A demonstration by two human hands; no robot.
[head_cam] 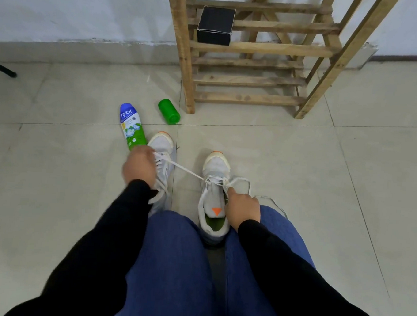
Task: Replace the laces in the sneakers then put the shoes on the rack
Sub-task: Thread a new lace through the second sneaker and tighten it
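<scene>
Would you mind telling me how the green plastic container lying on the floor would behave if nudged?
The green plastic container lies on its side, a smooth cylinder, so it would probably roll on the glossy floor tiles. It looks like thin plastic, so likely light. Rolling rightwards, it might stop against the wooden rack.

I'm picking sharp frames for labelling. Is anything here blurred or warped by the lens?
Head view: the left hand is smeared by motion blur, while the right hand and the lace read sharper; posts of the wooden rack splay from wide-angle distortion; lighting is flat, with faint sheen on the floor tiles.
</scene>
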